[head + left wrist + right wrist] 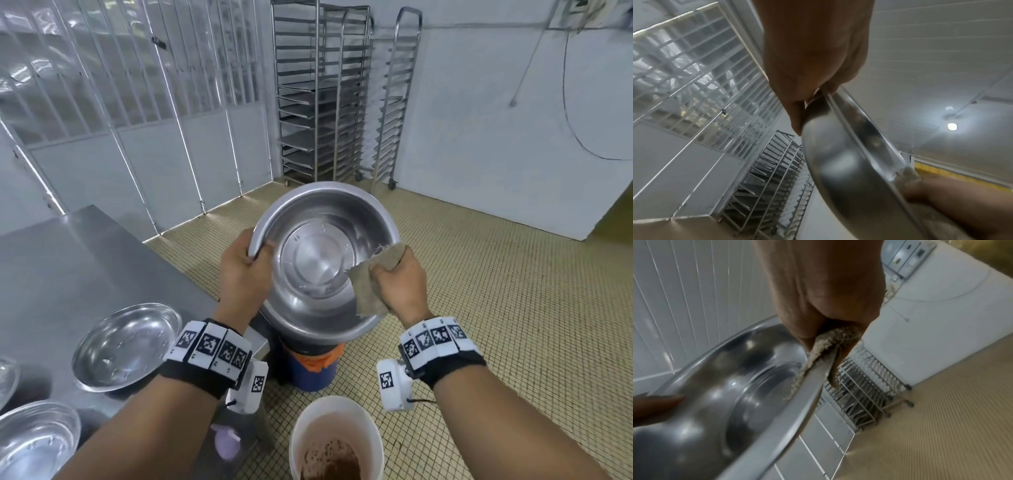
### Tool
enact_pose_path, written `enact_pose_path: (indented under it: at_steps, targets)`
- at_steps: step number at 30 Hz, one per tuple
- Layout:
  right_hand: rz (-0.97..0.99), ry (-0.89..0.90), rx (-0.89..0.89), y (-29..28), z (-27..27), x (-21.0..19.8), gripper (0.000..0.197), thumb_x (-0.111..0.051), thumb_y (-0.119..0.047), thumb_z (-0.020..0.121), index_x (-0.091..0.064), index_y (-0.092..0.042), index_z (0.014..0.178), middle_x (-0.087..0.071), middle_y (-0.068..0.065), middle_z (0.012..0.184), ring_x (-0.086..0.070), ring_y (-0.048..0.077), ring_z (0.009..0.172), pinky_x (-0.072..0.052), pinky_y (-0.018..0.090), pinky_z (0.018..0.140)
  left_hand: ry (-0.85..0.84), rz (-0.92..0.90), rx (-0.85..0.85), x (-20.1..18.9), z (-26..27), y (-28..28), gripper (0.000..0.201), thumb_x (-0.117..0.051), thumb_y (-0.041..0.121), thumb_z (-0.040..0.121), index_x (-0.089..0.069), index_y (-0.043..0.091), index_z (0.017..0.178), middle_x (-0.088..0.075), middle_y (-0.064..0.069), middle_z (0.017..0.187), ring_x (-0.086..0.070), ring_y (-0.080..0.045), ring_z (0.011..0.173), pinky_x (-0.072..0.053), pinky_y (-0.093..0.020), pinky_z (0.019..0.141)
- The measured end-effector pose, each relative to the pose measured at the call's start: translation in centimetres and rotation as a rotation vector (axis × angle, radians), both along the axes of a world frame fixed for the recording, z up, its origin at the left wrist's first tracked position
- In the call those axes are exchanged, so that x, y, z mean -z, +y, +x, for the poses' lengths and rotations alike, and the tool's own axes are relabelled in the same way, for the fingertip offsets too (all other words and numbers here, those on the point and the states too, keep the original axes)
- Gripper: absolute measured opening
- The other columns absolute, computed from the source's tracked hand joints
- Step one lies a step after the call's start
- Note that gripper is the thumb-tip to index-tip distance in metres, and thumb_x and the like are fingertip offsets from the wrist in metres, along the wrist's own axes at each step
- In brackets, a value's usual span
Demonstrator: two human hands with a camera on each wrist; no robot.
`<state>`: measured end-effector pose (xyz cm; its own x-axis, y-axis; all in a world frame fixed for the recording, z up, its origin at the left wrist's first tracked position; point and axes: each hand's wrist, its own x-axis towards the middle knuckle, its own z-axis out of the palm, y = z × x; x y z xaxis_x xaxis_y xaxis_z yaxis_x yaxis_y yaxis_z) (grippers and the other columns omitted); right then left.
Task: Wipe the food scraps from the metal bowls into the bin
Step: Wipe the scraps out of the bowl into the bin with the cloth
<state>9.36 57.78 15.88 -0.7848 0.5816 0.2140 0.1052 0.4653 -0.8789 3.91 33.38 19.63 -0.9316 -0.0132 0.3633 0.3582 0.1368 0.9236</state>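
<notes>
Steel rim pinched by the left hand (245,274) at the bowl's 9 o'clock: thumb over the inside lip, other fingers curled behind the wall. Right hand (399,287) fingers are bunched tight on a tan cloth (371,284), thumb and fingers clamping it over the rim at 3 o'clock, cloth folded across both faces of the edge per the right wrist view. Bowl (318,260) is tilted, mouth facing the person, held above the blue bin (313,371) with the orange liner, which sits mostly hidden under it. Inside looks nearly clean; no scraps can be made out.

Outward: white bucket (337,431) of brown slop at 6 o'clock, two more bowls (125,346) on the steel table (85,253) at 8 o'clock.

Risks, judged: bowl overhangs the bin on every side, so anything wiped off the 3 o'clock edge likely lands on the tiled floor. Wet steel plus a one-hand rim pinch could slip if the cloth stroke pushes hard.
</notes>
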Motion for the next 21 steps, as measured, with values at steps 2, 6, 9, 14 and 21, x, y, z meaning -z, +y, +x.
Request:
enact_pose_path:
  at_steps: [2,6,9,14,21]
  targets:
    - [0.114,-0.011,-0.007,1.1,-0.7,-1.3,0.020,-0.068,-0.020,0.095,-0.057,-0.017,0.112,-0.065,-0.009,0.092,-0.065,0.007,0.077,-0.048,0.013,0.058,0.008,-0.069,0.025,0.1,-0.1,0.0,0.015,-0.061,0.014,0.101,-0.070,0.024,0.093,-0.064,0.007,0.073,-0.057,-0.002,0.059,-0.046,-0.015,0.053]
    - [0.140,0.064,-0.005,1.9,-1.7,-3.9,0.014,-0.070,-0.028,0.094,-0.061,-0.027,0.105,-0.068,-0.009,0.093,-0.067,0.011,0.084,-0.056,0.028,0.073,0.009,-0.019,-0.013,0.1,0.1,0.5,0.011,-0.060,0.018,0.103,-0.070,0.022,0.099,-0.066,0.005,0.080,-0.061,-0.002,0.066,-0.047,-0.017,0.059]
    - [-0.054,0.112,0.016,0.4,-1.0,-3.3,0.013,-0.069,-0.025,0.096,-0.059,-0.028,0.105,-0.065,-0.010,0.097,-0.066,0.007,0.086,-0.052,0.018,0.064,-0.012,0.194,-0.077,0.2,0.2,1.2,0.011,-0.060,0.015,0.102,-0.068,0.015,0.095,-0.060,-0.004,0.077,-0.056,-0.016,0.067,-0.050,-0.029,0.061]
    - [-0.037,0.097,-0.023,0.0,-0.3,-2.0,0.011,-0.066,-0.020,0.096,-0.061,-0.027,0.102,-0.067,-0.006,0.096,-0.069,0.014,0.087,-0.061,0.031,0.072,-0.030,0.005,-0.066,-0.1,-0.1,0.3,0.011,-0.059,0.019,0.101,-0.063,0.029,0.098,-0.063,0.003,0.082,-0.058,-0.013,0.070,-0.051,-0.031,0.065]
    - [0.412,0.054,-0.207,0.8,-0.4,-4.0,0.012,-0.062,-0.013,0.094,-0.057,-0.024,0.098,-0.066,-0.002,0.080,-0.063,0.015,0.070,-0.052,0.028,0.059,0.039,-0.390,0.161,-2.3,-1.6,-1.3,0.028,-0.061,0.013,0.097,-0.061,0.031,0.076,-0.059,0.019,0.062,-0.051,-0.001,0.056,-0.041,-0.024,0.058]
